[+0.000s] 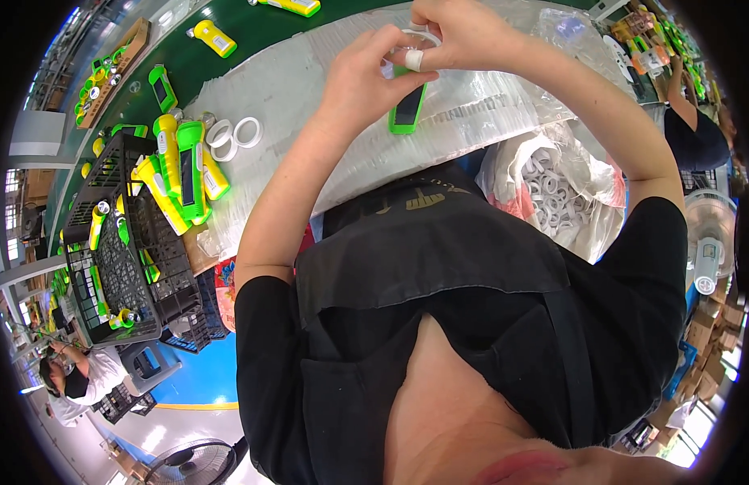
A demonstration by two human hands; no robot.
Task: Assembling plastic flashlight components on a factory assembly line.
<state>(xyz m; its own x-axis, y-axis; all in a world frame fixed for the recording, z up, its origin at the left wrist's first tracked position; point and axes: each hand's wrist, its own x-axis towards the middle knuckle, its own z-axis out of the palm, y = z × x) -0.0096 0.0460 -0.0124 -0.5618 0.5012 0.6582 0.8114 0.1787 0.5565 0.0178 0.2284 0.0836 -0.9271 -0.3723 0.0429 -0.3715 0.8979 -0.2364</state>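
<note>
Both my hands meet at the top of the view over the sheet-covered bench (310, 105). My left hand (370, 69) is closed with its fingertips at a white plastic ring (425, 36). My right hand (463, 36) pinches the same ring from the other side; a white wrap (413, 60) circles one of its fingers. Just below the fingers a green flashlight (406, 113) with a dark panel shows its lower end; the hands hide its upper part, so I cannot tell whether the ring touches it.
Several loose white rings (248, 132) lie left of my arm, beside a pile of yellow and green flashlights (180, 166). A black crate (116, 242) stands at the left. An open sack of white rings (552, 186) sits right of my lap. More flashlights (211, 38) lie on the green surface beyond.
</note>
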